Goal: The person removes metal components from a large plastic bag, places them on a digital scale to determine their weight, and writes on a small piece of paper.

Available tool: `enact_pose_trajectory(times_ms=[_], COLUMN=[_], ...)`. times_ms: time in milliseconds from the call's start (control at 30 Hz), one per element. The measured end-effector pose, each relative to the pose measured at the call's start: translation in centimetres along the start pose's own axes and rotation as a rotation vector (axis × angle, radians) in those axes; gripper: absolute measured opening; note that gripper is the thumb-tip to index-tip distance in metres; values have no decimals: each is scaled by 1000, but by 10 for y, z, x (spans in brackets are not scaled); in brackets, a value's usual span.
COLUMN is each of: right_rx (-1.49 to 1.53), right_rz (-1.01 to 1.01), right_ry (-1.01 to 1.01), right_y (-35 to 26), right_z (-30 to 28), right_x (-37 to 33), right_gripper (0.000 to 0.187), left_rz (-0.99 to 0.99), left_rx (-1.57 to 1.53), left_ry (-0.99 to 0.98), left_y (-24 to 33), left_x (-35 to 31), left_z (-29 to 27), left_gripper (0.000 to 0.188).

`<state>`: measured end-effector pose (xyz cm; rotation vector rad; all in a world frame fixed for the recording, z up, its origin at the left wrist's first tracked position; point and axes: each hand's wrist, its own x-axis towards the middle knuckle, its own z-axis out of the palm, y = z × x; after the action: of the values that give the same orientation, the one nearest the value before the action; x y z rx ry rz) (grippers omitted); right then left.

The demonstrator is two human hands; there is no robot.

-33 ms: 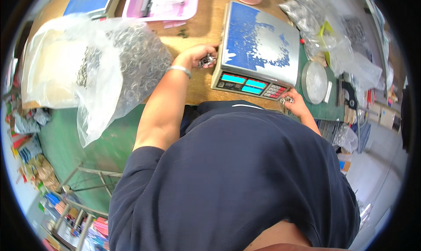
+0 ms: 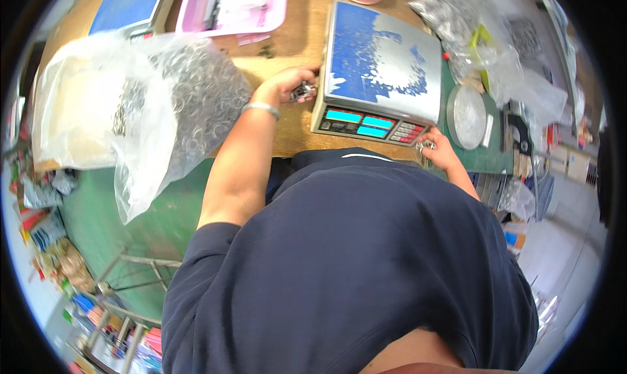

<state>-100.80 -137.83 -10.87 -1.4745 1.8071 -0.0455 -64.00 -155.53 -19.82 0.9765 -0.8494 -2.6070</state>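
Note:
A digital weighing scale (image 2: pixel 382 54) with worn blue film on its metal top rests on the wooden table, its displays lit. Beside its left edge, my left hand (image 2: pixel 294 87) is closed around several small shiny metal rings (image 2: pixel 302 91). My right hand (image 2: pixel 437 147) is at the scale's front right corner, with a few metal rings (image 2: pixel 426 144) in its curled fingers. To the left of my left arm lies a large clear plastic bag (image 2: pixel 196 93) full of metal rings. Nothing sits on the scale's top.
A pink plastic basin (image 2: pixel 281 15) with papers and packets stands at the back, beside another blue-topped scale (image 2: pixel 127 8). Plastic bags of metal parts (image 2: pixel 450 15) lie beyond the scale at right. A round grey disc (image 2: pixel 467 118) is on the green surface.
The whole view has shifted slightly. Both hands keep their grip on the rings and stay beside the scale.

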Motion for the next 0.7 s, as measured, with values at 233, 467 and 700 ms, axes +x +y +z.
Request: enact_pose_trajectory(times_ms=[233,467,700], right_rx=[202,425,1735], right_rz=[32,-65,-230], right_ry=[114,185,-19], right_y=[21,23,-52], right_z=[7,60,34], right_x=[-34,-71,-60], right_gripper=[21,21,31], left_rz=[118,163,116], left_rx=[-168,-304,-364], left_ry=[299,229,-52], left_y=[-7,4,11], left_x=[-32,-73,-98], left_z=[8,64,126], left_gripper=[45,35,45])
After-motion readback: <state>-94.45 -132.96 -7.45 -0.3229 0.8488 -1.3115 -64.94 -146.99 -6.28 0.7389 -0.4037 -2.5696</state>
